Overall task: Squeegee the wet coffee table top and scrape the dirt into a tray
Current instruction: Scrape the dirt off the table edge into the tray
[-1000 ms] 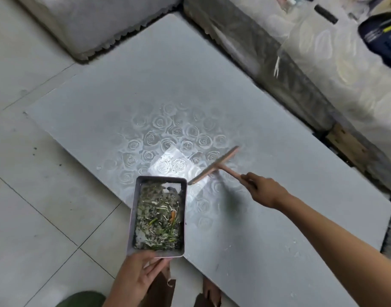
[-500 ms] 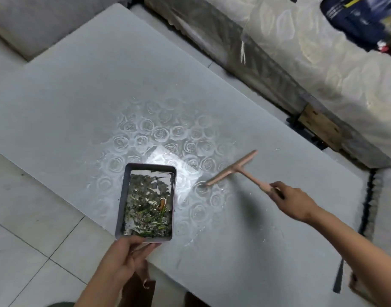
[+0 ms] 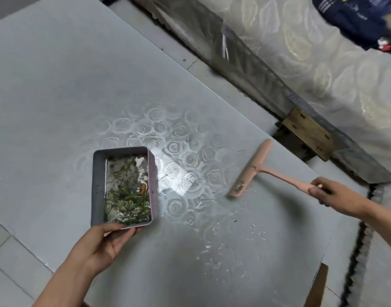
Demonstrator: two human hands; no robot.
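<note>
The tray (image 3: 98, 187) sits left of middle in the frame, its long axis running up and down the picture. The left hand (image 3: 103, 242) grips its near short edge, thumb over the rim, holding it over the bench (image 3: 57, 96). It already carries a wet heap of green scraps (image 3: 128, 196).

The squeegee (image 3: 249, 171) is well to the right of it. Its blade slants from upper right to lower left, and its handle runs off right into the right hand (image 3: 336, 196), which is clenched round the end. The blade's flat side faces the tray across a shiny wet patch, so I'd judge a leftward pull by the right hand is what matters. A scatter of droplets and specks (image 3: 223, 251) lies lower right, below the blade's line, and may want a separate pass.

Compared with half a second ago, the gap between blade and tray has widened and the blade stands steeper. The tray is also further in over the bench.
</note>
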